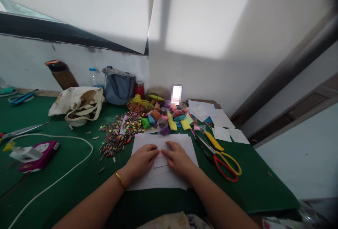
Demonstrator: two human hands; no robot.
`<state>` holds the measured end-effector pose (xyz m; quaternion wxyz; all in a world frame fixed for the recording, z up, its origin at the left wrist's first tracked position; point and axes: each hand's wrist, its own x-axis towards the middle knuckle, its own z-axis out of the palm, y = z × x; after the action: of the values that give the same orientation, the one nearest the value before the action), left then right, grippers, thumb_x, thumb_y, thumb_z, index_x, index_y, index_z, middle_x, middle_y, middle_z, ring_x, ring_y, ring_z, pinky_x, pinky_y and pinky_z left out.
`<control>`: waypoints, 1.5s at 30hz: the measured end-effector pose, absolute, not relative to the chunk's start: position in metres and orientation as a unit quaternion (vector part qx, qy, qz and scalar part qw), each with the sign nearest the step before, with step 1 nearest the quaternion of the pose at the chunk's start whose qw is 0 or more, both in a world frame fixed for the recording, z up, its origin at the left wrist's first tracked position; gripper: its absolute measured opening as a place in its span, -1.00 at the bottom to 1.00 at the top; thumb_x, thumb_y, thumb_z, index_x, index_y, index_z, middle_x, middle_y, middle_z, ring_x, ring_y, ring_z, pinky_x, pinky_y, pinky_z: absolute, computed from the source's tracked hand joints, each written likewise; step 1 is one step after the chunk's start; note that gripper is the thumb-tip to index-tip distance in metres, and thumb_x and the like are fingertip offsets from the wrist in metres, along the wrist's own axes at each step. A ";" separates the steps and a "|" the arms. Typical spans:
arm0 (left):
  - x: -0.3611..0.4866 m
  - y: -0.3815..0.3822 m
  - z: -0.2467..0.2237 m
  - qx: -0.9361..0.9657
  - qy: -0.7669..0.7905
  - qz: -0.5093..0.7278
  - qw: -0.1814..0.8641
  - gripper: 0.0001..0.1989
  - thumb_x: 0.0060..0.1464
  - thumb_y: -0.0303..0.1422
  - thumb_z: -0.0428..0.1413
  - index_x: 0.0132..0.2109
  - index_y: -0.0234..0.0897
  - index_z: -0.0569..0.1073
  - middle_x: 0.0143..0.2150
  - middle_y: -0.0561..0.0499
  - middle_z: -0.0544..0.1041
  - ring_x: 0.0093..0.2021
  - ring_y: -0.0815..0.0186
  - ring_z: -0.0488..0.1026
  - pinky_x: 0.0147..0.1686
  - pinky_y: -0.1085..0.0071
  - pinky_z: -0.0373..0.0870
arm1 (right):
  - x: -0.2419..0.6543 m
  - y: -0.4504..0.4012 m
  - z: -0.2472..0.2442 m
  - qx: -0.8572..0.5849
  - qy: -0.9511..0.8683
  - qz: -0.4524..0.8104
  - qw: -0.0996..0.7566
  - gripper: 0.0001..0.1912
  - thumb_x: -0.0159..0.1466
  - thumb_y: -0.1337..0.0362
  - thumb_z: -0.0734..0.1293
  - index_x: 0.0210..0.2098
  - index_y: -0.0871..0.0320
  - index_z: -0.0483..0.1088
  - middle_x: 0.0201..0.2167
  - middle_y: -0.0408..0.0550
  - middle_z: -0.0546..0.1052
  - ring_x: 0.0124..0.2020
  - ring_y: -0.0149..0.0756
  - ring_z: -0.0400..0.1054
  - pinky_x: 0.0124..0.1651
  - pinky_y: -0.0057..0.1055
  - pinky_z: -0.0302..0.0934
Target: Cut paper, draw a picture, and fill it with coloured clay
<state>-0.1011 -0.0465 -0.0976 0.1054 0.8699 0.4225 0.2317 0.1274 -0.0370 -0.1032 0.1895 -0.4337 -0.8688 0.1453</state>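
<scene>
White paper sheets (137,183) lie on the green table before me, with smaller white pieces (161,161) on top. Between my hands is a small pink piece (160,154), flat on the small paper. My left hand (142,159), with a gold bangle at the wrist, presses its fingertips on the pink piece's left side. The fingers of my right hand (178,157) touch its right edge, the index finger stretched out over the paper. Both hands rest low on the sheets, fingertips nearly meeting.
Striped seeds with coloured beads (114,137) are spread at the left. Colourful clay packets (173,123) lie behind the sheets. Red-and-yellow scissors (224,164) and a yellow cutter (213,141) are at the right. A white cable (76,167) and magenta box (39,157) lie far left.
</scene>
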 end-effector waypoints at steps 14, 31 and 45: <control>-0.098 -0.045 -0.103 0.879 0.425 0.200 0.081 -0.60 0.15 -0.52 0.02 0.11 -0.16 0.43 0.07 -0.09 0.44 0.05 0.18 0.36 0.11 0.20 0.32 | 0.128 -0.034 -0.107 -0.447 -0.849 0.168 0.227 -0.43 0.14 0.47 0.26 0.15 0.09 0.39 0.25 0.09 0.25 0.25 -0.10 0.09 0.30 -0.10 0.01; -0.094 -0.047 -0.100 0.879 0.430 0.197 0.059 -0.66 0.26 -0.40 -0.02 0.12 -0.12 0.44 0.06 -0.09 0.45 0.02 0.14 0.34 0.09 0.12 0.31 | 0.130 -0.040 -0.096 -0.395 -0.894 0.104 0.184 -0.45 0.16 0.40 0.30 0.15 0.00 0.37 0.30 0.05 0.23 0.28 -0.08 0.08 0.28 -0.06 0.03; -0.098 -0.045 -0.108 0.868 0.432 0.225 0.093 -0.58 0.17 -0.51 -0.01 0.16 -0.21 0.39 0.09 -0.10 0.45 0.09 0.16 0.35 0.16 0.14 0.31 | 0.127 -0.041 -0.102 -0.426 -0.885 0.107 0.153 -0.46 0.21 0.36 0.28 0.19 0.00 0.33 0.34 0.04 0.15 0.31 -0.07 0.04 0.28 -0.04 -0.01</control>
<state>-0.0984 -0.0448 -0.1078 0.0929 0.8681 0.4325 0.2253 0.1268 -0.0409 -0.1016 0.1533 -0.4256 -0.8853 0.1074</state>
